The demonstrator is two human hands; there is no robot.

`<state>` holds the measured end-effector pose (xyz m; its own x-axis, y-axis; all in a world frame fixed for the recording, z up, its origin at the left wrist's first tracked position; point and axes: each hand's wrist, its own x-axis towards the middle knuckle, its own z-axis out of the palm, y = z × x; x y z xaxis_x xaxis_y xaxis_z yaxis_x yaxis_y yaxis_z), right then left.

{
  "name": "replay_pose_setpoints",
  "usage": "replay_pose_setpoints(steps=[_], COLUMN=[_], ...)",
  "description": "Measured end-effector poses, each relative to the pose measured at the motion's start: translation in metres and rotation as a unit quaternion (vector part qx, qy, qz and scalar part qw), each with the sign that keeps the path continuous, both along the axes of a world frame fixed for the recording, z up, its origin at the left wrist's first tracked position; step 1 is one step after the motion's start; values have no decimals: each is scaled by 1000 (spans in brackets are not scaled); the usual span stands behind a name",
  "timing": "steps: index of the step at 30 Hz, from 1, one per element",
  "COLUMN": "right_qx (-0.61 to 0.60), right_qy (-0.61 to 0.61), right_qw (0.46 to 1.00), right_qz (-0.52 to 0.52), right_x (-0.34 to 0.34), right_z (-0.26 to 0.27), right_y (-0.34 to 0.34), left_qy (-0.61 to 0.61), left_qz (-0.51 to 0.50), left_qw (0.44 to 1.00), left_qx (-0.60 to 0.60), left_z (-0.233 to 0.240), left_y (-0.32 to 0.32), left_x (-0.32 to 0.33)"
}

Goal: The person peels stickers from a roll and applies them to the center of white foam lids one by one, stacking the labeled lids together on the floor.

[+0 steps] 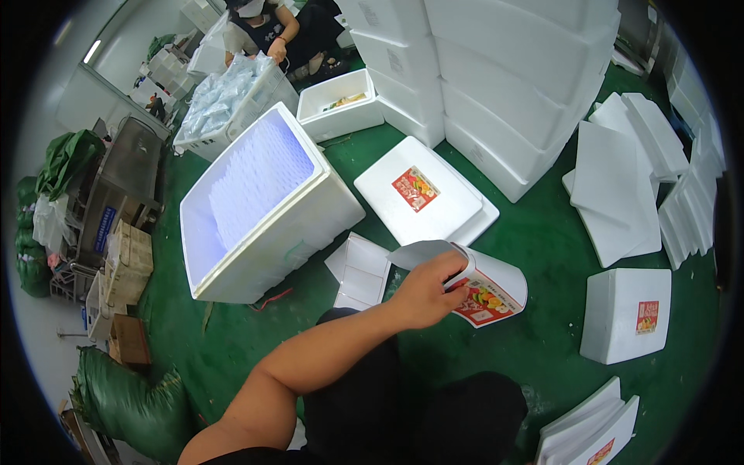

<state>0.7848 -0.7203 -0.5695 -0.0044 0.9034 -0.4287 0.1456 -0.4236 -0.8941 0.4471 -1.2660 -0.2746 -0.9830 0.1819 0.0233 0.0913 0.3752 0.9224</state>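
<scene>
My left hand (pixel 433 290) grips a curled sheaf of printed label sheets (pixel 488 296), red with pictures of fruit and bearing writing. The sheets bend over, their pale backing showing on top. Just beyond lies a white foam lid (pixel 378 192) with a similar label stuck on it, resting on another lid. Folded white card or paper (pixel 363 273) lies on the floor left of the hand. A large open foam box (pixel 279 232), tilted in view, has a textured whitish stack (pixel 261 174) inside. My right hand is out of view.
Tall stacks of foam boxes (pixel 517 75) stand ahead. Foam lids (pixel 616 192) and a labelled foam box (pixel 625 317) are at right, more lids (pixel 587 430) at lower right. A co-worker (pixel 261 29) handles a crate of clear bags (pixel 232 110). Green sacks (pixel 133 401) lie left.
</scene>
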Motion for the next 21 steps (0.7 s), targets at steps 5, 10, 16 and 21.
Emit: replay_pose_setpoints(steps=[5,10,16,21], right_qx=[11,-55,-33,109], right_qy=[37,269,280,190], right_qw=[999,960,959,973], right_qz=[-28,-60,13,69], right_x=[55,71,41,86], right_z=[-1,-12,32,20], right_y=[5,30,0,38], left_qy=[-3,-3,-30,-58], left_qz=[-23,8,-44,-43], left_qw=[998,1000,995,996], left_qx=[-64,13,79,61], left_z=[-9,-10,10,-14], left_y=[6,-15,-21,-64], left_x=[-11,6,-5,1])
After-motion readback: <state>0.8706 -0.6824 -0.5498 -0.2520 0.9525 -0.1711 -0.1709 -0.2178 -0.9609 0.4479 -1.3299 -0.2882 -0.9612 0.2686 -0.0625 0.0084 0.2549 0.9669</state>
